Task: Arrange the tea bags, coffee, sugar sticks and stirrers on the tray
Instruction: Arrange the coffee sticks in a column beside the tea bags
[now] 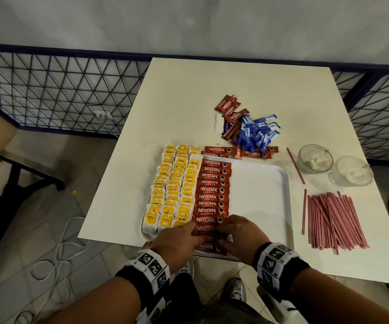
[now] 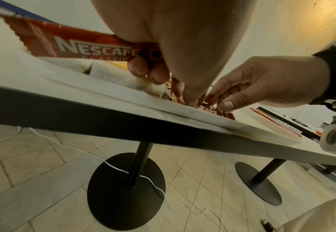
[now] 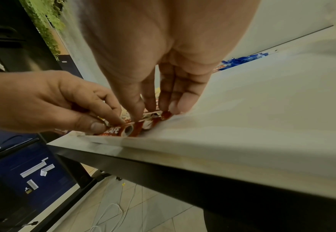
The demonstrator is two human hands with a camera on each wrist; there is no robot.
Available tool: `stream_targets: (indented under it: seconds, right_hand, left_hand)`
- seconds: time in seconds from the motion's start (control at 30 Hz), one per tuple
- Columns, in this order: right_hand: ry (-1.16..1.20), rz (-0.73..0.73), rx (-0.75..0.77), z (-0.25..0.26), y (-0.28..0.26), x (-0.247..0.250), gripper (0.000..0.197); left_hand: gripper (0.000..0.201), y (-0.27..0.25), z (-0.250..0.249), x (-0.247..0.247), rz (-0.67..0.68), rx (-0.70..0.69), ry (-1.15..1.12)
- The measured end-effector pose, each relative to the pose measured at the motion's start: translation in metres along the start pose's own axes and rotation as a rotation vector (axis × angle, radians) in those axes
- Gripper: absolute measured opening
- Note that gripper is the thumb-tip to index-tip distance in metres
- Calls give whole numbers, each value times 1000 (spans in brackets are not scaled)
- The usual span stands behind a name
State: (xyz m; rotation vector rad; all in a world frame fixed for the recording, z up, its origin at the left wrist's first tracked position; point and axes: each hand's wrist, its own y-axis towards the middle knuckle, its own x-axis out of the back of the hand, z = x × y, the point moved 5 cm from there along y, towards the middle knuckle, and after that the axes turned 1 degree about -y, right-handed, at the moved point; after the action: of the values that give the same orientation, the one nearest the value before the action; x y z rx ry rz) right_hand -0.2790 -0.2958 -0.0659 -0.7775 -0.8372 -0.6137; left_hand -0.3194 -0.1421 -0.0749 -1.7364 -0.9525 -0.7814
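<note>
Left hand pinches a red foil coffee sachet in the near rows on the white rectangular plastic tray. Right hand presses it with straight fingertips. Judged light, slippery, crinkly; grip the crimped ends.

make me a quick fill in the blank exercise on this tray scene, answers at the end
1. The tea bags fill the ____ side of the tray.
2. The left hand and right hand touch the ____ coffee sachets beside them.
3. The stirrers lie on the table, ____ of the tray.
4. ____ glass cups sit beyond the stirrers.
Missing words: left; red; right; two.
</note>
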Motion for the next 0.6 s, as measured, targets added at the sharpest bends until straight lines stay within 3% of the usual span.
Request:
stream_targets:
  seconds: [0.07,0.13,0.2,0.27,0.33,0.4,0.53,0.6]
  right_hand:
    - [14,6,-7,0,-1,2,34]
    - [64,-69,-11,2,-1,11,32]
    - [147,-174,17,9,1,26,29]
    - [202,-164,72,24,7,41,37]
    - [214,-117,146,42,16,51,53]
    - [208,-140,172,53,22,60,55]
    - [295,-327,115,50,30,75,20]
    - [405,-321,28,43,36,80,16]
  left_hand:
    - [29,0,-3,-1,15,-114,179]
    - [38,-2,-4,14,-69,-121,119]
    - [47,-6,-6,47,-294,-101,-222]
    - [42,0,0,76,-486,-8,-796]
    - [40,12,3,92,-451,93,-1474]
    - [46,23,4,104,-430,169,-1883]
    - [27,31,10,116,-440,205,-2137]
    - [14,33,16,119,-404,180,-2048]
